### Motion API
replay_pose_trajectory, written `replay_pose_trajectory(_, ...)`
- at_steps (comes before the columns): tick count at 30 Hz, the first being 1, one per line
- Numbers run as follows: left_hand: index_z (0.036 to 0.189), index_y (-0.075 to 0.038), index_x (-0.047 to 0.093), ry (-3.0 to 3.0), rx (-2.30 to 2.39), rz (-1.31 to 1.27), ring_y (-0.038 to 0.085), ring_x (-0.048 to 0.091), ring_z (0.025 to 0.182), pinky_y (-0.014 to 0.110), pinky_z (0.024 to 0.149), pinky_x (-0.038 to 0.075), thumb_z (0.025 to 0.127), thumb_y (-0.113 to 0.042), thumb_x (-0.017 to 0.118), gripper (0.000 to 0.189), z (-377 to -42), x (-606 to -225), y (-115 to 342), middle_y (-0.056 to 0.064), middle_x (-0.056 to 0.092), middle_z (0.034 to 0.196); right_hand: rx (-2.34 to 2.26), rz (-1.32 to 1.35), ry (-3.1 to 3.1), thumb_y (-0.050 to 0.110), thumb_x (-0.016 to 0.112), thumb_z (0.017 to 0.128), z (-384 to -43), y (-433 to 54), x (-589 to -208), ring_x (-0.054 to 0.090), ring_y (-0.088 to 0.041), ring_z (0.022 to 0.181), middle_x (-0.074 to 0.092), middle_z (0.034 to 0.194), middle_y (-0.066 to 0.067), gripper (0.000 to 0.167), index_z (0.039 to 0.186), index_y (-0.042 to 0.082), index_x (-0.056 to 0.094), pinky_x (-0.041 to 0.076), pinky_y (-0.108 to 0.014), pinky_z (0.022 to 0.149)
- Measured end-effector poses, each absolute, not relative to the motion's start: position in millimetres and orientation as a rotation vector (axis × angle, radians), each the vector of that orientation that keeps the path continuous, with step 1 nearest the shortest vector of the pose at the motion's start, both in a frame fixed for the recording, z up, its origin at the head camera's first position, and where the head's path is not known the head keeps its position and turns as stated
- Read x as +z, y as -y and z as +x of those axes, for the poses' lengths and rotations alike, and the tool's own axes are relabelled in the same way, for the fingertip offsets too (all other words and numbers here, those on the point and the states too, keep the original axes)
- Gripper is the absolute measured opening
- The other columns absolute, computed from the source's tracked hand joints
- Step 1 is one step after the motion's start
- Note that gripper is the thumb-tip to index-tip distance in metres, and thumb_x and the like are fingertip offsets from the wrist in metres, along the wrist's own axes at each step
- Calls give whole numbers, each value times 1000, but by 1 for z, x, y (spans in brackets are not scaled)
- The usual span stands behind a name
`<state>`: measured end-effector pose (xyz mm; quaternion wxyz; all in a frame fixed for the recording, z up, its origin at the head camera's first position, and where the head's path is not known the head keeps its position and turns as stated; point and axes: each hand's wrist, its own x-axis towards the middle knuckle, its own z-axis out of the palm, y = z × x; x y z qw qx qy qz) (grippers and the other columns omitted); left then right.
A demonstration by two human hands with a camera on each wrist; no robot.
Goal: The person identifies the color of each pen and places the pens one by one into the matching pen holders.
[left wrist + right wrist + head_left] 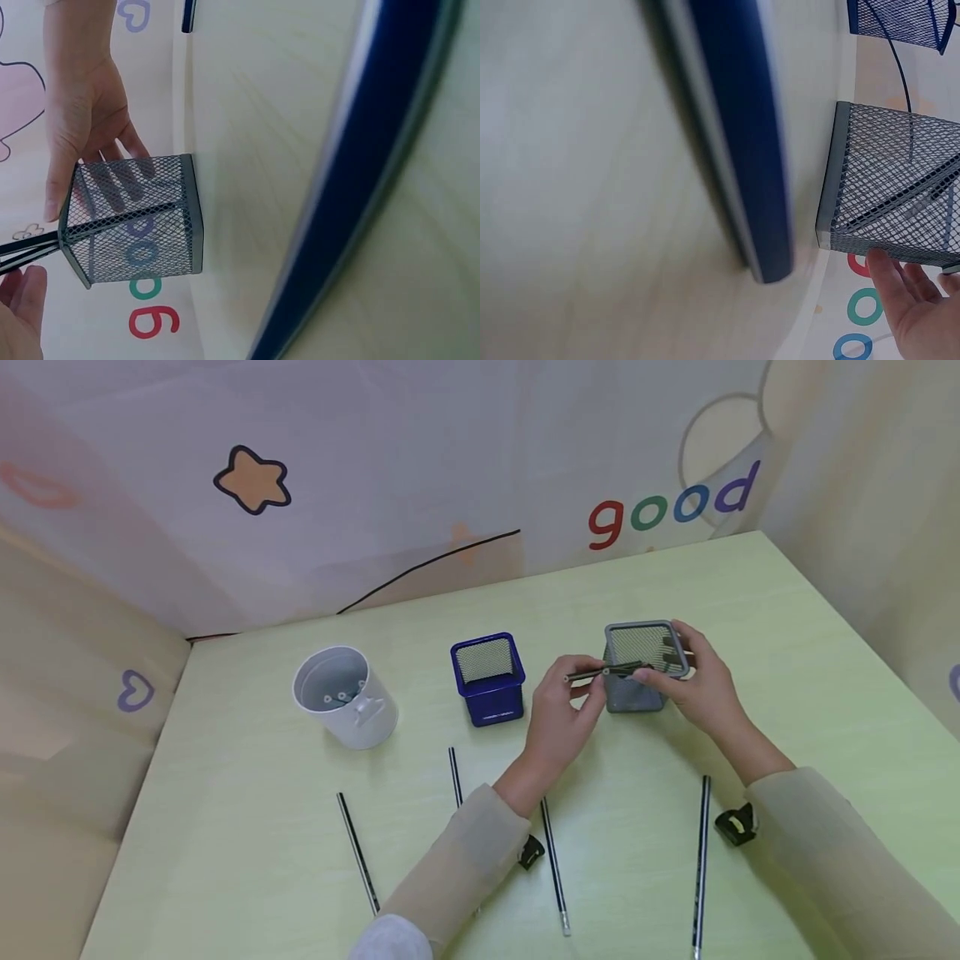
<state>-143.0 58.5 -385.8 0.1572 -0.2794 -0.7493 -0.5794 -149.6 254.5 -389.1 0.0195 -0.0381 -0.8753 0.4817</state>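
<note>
A grey mesh pen holder (636, 695) stands at the right of the table, its opening toward me. My right hand (708, 689) grips its right side, thumb at the front rim and fingers behind. Dark pencils (585, 675) slant over the left rim, their outer ends pointing left. My left hand (562, 710) pinches them between thumb and fingers beside that rim. Through the mesh in the right wrist view, the slanted pencils (900, 196) show inside the holder. The left wrist view has the right hand (90, 112) against the holder (135, 225).
Left of the holder stands a blue mesh pen holder (495, 703). Farther left, a white cup (360, 727) contains several pale-ended sticks. Striped pencils lie nearer me: one at left (358, 852), one beside the left forearm (555, 868), one at right (701, 860), another partly under the left sleeve (465, 860).
</note>
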Motion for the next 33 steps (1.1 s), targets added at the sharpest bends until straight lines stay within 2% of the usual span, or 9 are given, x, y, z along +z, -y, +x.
replay_pose_trajectory(6,108,5,57,2169,-1621,-828,25,64,101,13,82,51,92,1,55,17,-145,-389,-62,18,60,105,1485,-111,2713,34,69,86,-149,-253,-388,38,-43,124,36,143,-27,89,152,9,14,43,-51,89)
replay_pose_trajectory(15,108,4,58,2224,-1569,-841,24,64,96,10,81,49,92,0,55,17,-146,-390,-67,16,60,103,1479,-107,2726,35,68,87,-149,-253,-387,38,-42,123,36,142,-27,88,152,9,15,44,-46,86)
replay_pose_trajectory(24,109,3,57,2294,-1547,-827,22,64,97,9,81,49,93,-2,54,17,-144,-387,-66,14,61,104,1478,-115,2727,35,68,87,-149,-253,-388,38,-41,124,35,143,-26,88,152,9,15,43,-47,88)
replay_pose_trajectory(33,111,2,54,2330,-1536,-805,21,64,99,18,82,53,93,-3,54,19,-142,-388,-66,14,61,106,1468,-141,2742,40,68,86,-149,-252,-388,37,-40,125,34,145,-25,91,152,9,13,45,-48,90)
